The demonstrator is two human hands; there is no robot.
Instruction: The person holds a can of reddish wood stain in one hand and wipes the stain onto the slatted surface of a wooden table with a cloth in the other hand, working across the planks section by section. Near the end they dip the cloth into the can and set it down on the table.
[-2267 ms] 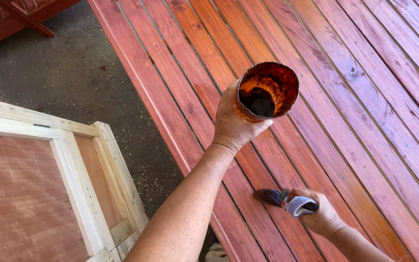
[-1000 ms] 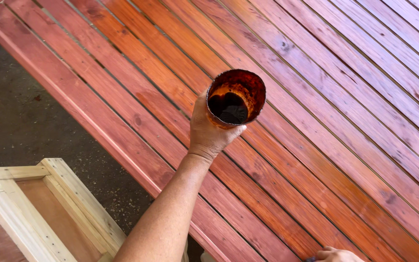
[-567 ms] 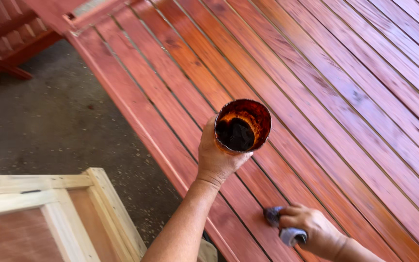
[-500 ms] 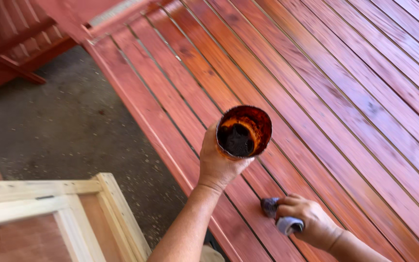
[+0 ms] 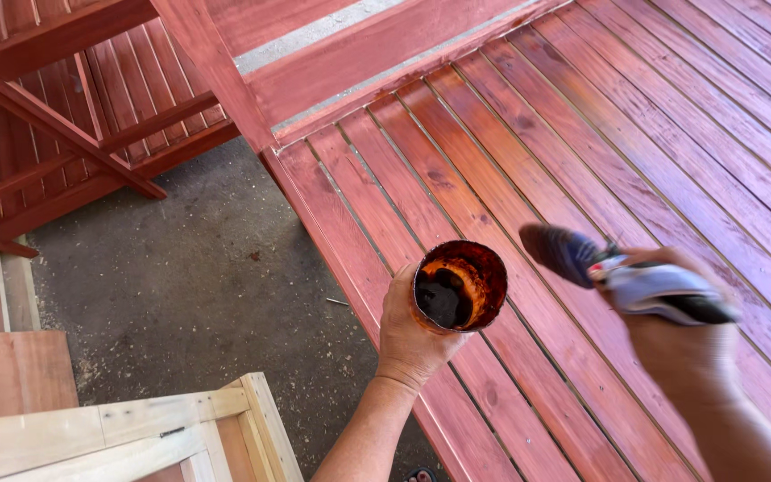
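Stained cup [image 5: 460, 286] in left hand [image 5: 408, 335], brush [image 5: 573, 257] raised right

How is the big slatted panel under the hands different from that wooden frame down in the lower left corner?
The slatted panel is stained a glossy red-brown; the wooden frame has pale, bare rails. The panel is made of many long parallel boards with thin gaps; the frame is a few rails around a flat reddish board. The panel fills most of the view; only a corner of the frame shows. Both are wood and sit over the grey ground.
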